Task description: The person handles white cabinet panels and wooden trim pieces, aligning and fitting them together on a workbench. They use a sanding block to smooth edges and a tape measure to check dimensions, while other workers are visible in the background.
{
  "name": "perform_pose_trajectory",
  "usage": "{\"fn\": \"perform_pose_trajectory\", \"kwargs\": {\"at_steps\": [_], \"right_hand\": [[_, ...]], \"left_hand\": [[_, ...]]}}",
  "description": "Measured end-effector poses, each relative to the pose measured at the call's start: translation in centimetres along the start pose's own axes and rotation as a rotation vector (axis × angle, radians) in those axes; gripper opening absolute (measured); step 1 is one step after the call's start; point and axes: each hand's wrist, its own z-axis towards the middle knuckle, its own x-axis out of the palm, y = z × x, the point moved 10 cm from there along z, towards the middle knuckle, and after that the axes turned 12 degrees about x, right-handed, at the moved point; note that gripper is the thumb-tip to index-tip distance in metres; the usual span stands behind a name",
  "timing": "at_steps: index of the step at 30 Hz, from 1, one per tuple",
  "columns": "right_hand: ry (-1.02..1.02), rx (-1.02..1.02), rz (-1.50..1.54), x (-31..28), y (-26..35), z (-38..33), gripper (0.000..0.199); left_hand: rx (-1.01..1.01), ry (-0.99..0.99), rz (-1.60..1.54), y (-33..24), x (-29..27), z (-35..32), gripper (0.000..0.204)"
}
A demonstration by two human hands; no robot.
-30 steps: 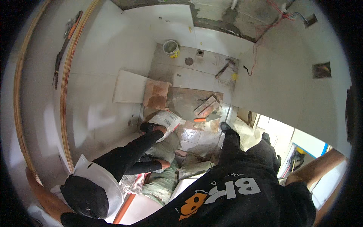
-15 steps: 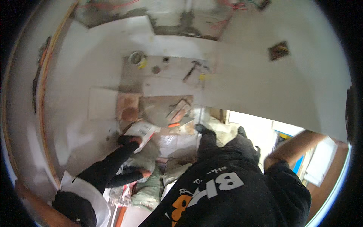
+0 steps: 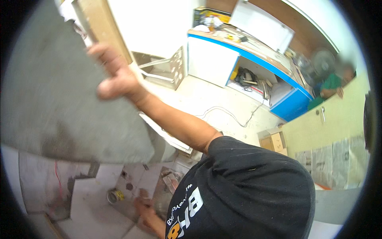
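My right hand point(image 3: 119, 77) is stretched out at the upper left, in front of a grey wall face point(image 3: 75, 103). Its thumb and fingers are apart and blurred, near the wall's pale edge strip point(image 3: 99, 24); nothing shows in its grip. Low in the picture is my left hand point(image 3: 145, 205), smeared by motion, so its fingers are unclear. Beside it stands a round tin point(image 3: 114, 196) with a yellow label, on the floor. A flat trowel-like tool point(image 3: 171, 182) lies on a grey patch farther right.
A white cabinet point(image 3: 211, 59) with blue edging holds tools and clutter. A cable point(image 3: 229, 113) crosses the floor. Someone in green point(image 3: 331, 85) is behind a pale door point(image 3: 338, 123) at the right. A cardboard box point(image 3: 276, 141) rests near the door; a wooden crate-like stand point(image 3: 163, 69) is by the doorway.
My view has swung right, towards the doorway and cabinet. My right arm is now raised and reaching left across the picture. The other person's dark-sleeved arms have gone out of view.
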Motion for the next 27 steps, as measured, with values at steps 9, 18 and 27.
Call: {"fn": "perform_pose_trajectory", "kwargs": {"at_steps": [9, 18, 27], "right_hand": [[0.052, -0.195, -0.077, 0.7, 0.8, -0.4, 0.083], [0.397, -0.209, -0.177, -10.3, 1.1, -9.7, 0.049], [0.413, 0.748, -0.567, -52.3, 4.0, -30.4, 0.097]], "left_hand": [[-0.104, 0.607, -0.051, 2.5, 26.8, 4.8, 0.029], [-0.163, 0.673, -0.179, -4.9, 44.9, 10.8, 0.027], [-0.212, 0.521, -0.441, -23.7, 65.6, 18.3, 0.047]]}}
